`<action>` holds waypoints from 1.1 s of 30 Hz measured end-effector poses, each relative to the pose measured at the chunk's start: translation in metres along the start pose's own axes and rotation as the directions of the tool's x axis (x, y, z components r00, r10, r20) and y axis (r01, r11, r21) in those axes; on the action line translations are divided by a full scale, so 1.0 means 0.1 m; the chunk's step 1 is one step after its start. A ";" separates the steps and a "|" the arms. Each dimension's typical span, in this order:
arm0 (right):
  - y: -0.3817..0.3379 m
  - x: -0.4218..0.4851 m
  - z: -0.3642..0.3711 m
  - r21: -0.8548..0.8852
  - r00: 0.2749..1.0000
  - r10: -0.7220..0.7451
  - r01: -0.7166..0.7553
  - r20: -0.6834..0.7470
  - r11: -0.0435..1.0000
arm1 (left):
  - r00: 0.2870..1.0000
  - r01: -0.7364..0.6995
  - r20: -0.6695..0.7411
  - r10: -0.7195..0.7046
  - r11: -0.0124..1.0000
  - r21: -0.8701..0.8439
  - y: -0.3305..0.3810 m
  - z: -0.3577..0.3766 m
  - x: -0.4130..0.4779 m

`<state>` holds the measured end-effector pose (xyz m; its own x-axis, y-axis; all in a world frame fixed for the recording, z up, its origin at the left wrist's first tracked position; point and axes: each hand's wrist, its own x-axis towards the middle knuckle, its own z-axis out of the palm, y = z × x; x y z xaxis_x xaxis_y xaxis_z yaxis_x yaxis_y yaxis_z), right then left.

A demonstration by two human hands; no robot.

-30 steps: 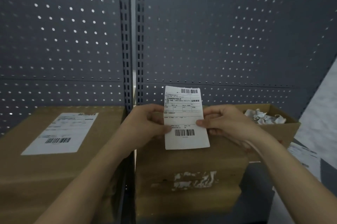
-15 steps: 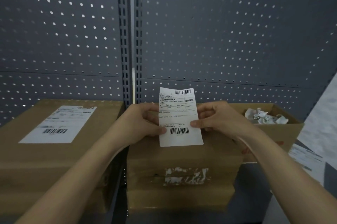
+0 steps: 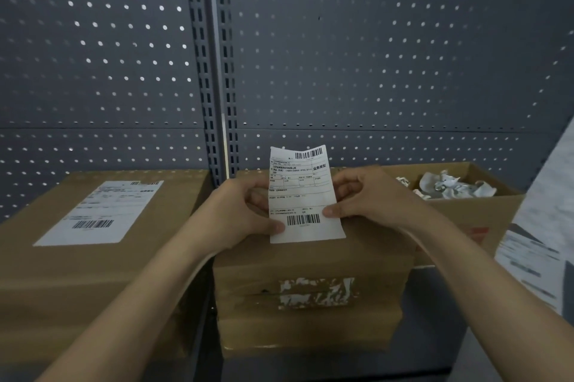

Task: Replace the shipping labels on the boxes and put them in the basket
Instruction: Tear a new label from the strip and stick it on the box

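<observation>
1. The dark grey perforated metal back wall [image 3: 372, 55] and the dark shelf [image 3: 435, 335] close this bay; no basket is in view.
2. The large brown cardboard box [image 3: 93, 273] on my left already carries a flat white label [image 3: 99, 213].
3. The smaller brown cardboard box [image 3: 310, 335] in front of me shows only torn white label scraps [image 3: 316, 291]; I judge it is waiting for the new label.
4. The open brown carton [image 3: 484, 220] on my right holds crumpled white paper [image 3: 450, 187].
5. The white barcoded shipping label [image 3: 302, 195] is upright above the smaller box. Since 1 second ago it has tilted and its top has curled, and it is still not stuck down.
6. My left hand [image 3: 239, 213] and right hand [image 3: 372, 198] each pinch 1 side edge of it.
</observation>
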<state>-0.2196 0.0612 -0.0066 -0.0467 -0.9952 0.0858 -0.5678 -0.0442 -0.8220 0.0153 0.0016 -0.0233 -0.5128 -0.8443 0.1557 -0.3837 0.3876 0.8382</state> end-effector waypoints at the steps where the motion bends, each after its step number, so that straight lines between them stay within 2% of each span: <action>1: 0.01 0.00 0.00 -0.007 1.000 -0.001 0.001 -0.002 1.000 | 1.000 0.002 0.002 -0.002 1.000 -0.004 0.00 0.00 0.00; 21: -0.02 -0.04 0.01 -0.029 1.000 -0.010 0.010 -0.010 1.000 | 1.000 -0.007 -0.010 0.007 1.000 -0.005 -0.03 0.01 0.01; 27: -0.04 -0.06 0.03 -0.098 0.999 -0.035 0.034 -0.008 0.995 | 0.999 -0.036 -0.016 0.037 0.999 0.032 -0.01 0.04 -0.02; 31: -0.05 -0.07 0.04 -0.128 0.998 -0.067 0.065 -0.015 0.990 | 0.998 -0.032 -0.048 0.038 0.992 0.118 0.01 0.06 -0.04; 33: -0.03 -0.08 0.04 -0.201 0.998 -0.056 0.049 -0.032 0.978 | 0.997 -0.017 -0.073 0.027 0.991 0.136 0.01 0.07 -0.06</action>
<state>-0.2142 0.0687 -0.0066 -0.0410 -0.9878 0.1499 -0.7227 -0.0743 -0.6872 0.0127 0.0101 -0.0269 -0.4657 -0.8582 0.2160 -0.4757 0.4485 0.7567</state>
